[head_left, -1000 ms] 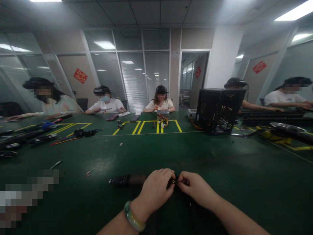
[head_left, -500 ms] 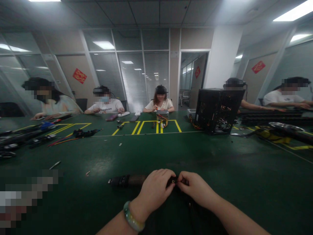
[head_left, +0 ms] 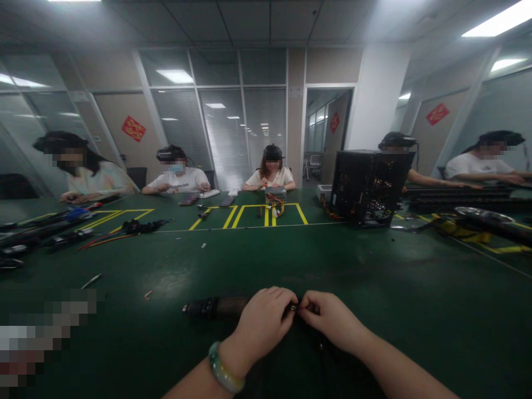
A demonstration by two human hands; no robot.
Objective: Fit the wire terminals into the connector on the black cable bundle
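Observation:
My left hand (head_left: 264,322), with a green bangle on its wrist, and my right hand (head_left: 330,320) meet fingertip to fingertip low in the middle of the view. Both pinch a small dark part with a glint of metal (head_left: 294,307) between them. A dark, long cylindrical object (head_left: 216,306) lies on the green table (head_left: 374,277) and runs left from under my left hand; I cannot tell whether the small part belongs to it. Dark material lies under my wrists, too dim to name.
A black open computer case (head_left: 369,188) stands at the right centre. Cables and tools (head_left: 137,226) lie at the left by yellow floor-tape style markings (head_left: 249,213). Several people sit round the far and side edges. Small loose bits (head_left: 92,280) dot the table left of me.
Both hands stay pinched together on the small part; the whole view has only drifted slightly.

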